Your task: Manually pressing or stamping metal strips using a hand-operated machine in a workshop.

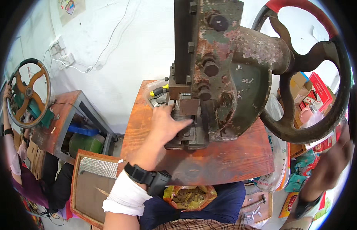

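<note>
A heavy hand press (217, 50) with worn green paint stands on a wooden table (220, 163). My left hand (163, 124) is at its tooling, thumb and fingers spread apart. The thumb points right across the lower die (186, 135), just under a rusty steel block (189, 107). Whether a small part lies under the fingertips is hidden. At the far right, my right hand (339, 147) is blurred beside the rim of the large handwheel (307, 135); its grip does not show. A yellow and red plastic bag (169, 193) of small brass-coloured pieces (190, 197) rests in my lap.
A yellow-and-black-handled tool (158, 91) lies behind my left hand. A wooden tray (96, 190) with rows of small metal pieces (98, 166) is at lower left. Another person's hand (7, 91) holds a second wheel (28, 92). A hammer (255, 202) lies at lower right.
</note>
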`<state>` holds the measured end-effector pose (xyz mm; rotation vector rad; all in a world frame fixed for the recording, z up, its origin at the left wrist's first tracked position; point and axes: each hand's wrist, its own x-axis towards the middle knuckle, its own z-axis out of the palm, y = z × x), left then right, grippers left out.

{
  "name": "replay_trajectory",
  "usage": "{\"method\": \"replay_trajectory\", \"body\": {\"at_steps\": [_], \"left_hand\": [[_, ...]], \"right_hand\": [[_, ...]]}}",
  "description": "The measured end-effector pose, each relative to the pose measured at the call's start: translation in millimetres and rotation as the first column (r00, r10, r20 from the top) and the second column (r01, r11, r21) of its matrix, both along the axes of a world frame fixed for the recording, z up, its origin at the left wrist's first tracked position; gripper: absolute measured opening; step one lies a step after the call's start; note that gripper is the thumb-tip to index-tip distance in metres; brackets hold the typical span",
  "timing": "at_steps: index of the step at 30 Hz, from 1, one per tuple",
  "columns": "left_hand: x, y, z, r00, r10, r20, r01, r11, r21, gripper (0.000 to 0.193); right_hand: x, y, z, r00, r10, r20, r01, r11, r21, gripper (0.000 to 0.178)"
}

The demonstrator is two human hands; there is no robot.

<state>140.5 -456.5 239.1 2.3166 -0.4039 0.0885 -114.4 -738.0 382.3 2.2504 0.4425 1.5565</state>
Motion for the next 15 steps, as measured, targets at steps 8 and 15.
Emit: {"method": "replay_trajectory", "body": {"at_steps": [8,15], "left_hand": [[-3.1,-19.4,8.9,0.970,0.141,0.198,-0.175,0.970,0.168,0.045],[-50.1,62.4,-11.5,0.974,0.200,-0.109,-0.221,0.944,-0.247,0.049]], "right_hand": [[1.0,13.6,-127.5,0.898,0.293,-0.330,-0.006,0.756,0.655,0.028],[2.1,21.0,-184.3,0.838,0.347,-0.422,0.133,0.619,0.774,0.024]]}}
